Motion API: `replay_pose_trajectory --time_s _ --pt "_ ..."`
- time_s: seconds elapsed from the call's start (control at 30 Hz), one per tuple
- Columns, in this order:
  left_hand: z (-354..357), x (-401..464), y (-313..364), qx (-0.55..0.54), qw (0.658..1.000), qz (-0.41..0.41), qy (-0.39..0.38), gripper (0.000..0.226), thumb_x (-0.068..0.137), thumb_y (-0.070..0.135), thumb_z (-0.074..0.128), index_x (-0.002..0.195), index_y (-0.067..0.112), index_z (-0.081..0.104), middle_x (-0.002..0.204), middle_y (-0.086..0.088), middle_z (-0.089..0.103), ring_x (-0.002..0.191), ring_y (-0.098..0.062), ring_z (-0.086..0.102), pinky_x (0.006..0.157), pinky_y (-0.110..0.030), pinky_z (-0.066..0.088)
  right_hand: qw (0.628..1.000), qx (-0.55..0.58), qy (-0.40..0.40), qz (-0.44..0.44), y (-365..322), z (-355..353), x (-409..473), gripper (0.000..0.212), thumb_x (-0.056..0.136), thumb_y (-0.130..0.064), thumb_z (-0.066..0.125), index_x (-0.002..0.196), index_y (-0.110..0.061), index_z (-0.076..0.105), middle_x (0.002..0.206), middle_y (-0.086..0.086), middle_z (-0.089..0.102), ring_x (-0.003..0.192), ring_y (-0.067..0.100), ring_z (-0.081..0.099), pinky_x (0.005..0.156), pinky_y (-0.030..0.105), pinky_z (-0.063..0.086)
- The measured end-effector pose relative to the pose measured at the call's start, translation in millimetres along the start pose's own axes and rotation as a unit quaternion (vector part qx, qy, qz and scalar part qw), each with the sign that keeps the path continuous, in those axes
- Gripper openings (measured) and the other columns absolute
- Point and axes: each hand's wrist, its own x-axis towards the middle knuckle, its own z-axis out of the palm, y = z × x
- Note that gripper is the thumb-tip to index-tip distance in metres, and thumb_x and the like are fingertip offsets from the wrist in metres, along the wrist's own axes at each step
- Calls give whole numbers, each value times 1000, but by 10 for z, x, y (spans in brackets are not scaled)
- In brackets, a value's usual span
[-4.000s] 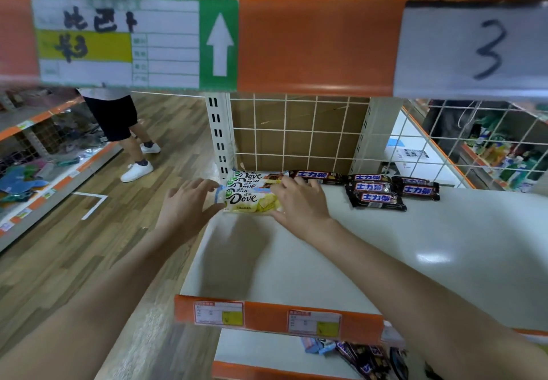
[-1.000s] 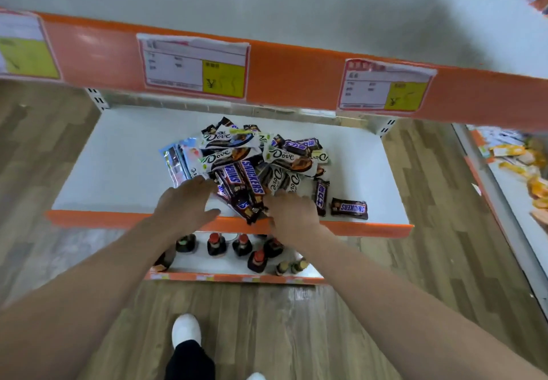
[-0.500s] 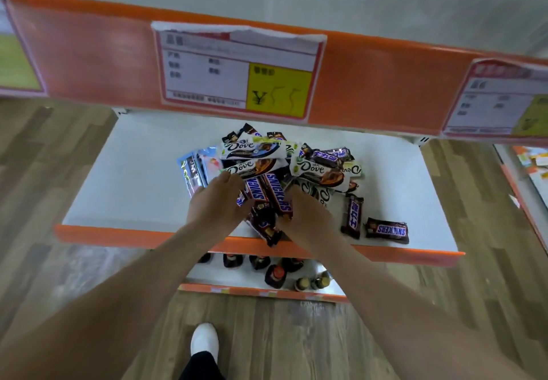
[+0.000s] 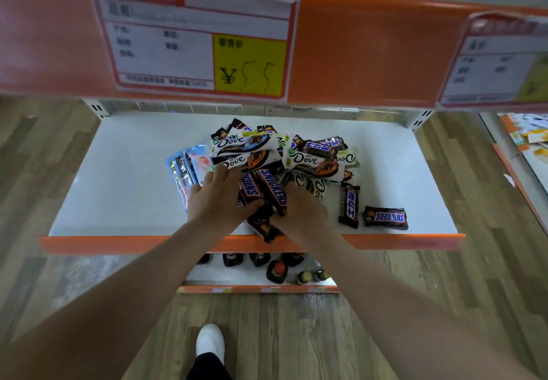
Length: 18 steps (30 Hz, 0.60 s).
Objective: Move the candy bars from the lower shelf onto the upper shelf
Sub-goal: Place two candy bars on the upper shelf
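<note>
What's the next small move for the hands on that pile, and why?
Probably close both hands on the Snickers bars between them and lift. The left hand and right hand already bracket those bars on the lower shelf; whether either has a firm grip is hard to tell.

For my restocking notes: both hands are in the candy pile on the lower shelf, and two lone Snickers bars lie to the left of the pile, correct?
Not quite: the head view shows the two lone Snickers bars to the right of the candy pile, not the left. Both the left hand and the right hand are in it.

Hands: two, left (image 4: 218,198) and right (image 4: 302,210)
Price labels (image 4: 195,41): two
Shoes (image 4: 210,340): one
Candy bars (image 4: 267,169): a pile (too tangled to count)
</note>
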Motion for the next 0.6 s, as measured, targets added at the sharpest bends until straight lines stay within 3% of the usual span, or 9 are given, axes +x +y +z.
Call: replay_pose_trajectory --time_s 0.17,0.27,0.3,0.37,0.43,0.5,0.6 --pt "16 -17 28 -4 1000 -13 -7 63 80 58 57 128 18 42 124 -4 42 118 -25 41 91 -42 36 999 43 10 -25 160 -70 -147 40 86 -34 60 113 -13 41 79 -5 49 74 19 52 54 28 34" --pt "49 -49 44 -9 1000 -12 -14 61 83 54 55 129 17 40 123 -5 43 118 -26 42 91 -43 36 992 127 -10 -6 306 -81 -231 13 91 -23 52 101 -14 47 67 -8 44 61 17 45 48 25 28" --pt "57 -64 55 -14 1000 -17 -18 61 84 53 54 131 18 39 125 -6 43 119 -26 42 91 -44 36 988 154 0 18 354 -77 -237 7 93 -21 47 97 -16 49 67 -6 47 59 15 46 47 24 29" --pt "58 -93 85 -23 999 -30 -25 60 87 51 52 135 19 36 130 -6 41 122 -27 40 93 -44 35 980 185 22 72 444 -78 -246 13 96 -17 41 95 -15 54 70 -4 52 58 13 47 47 22 31" --pt "44 -122 116 -15 999 -34 -30 57 89 49 50 135 18 35 131 -6 40 123 -28 39 94 -44 34 978 182 32 100 537 -86 -280 16 95 -14 43 103 -11 57 80 -1 57 70 16 55 52 21 36" --pt "26 -140 141 0 999 -32 -34 54 90 48 48 133 17 36 131 -8 41 123 -28 39 93 -44 35 978 179 40 105 617 -94 -307 18 95 -15 47 109 -9 57 93 4 64 81 18 59 60 23 40" --pt "-3 -152 162 21 999 -22 -34 52 91 47 46 131 15 37 129 -8 42 121 -27 40 93 -43 36 984 156 31 86 618 -106 -333 23 94 -28 52 109 -11 56 102 4 66 81 16 57 64 24 41"
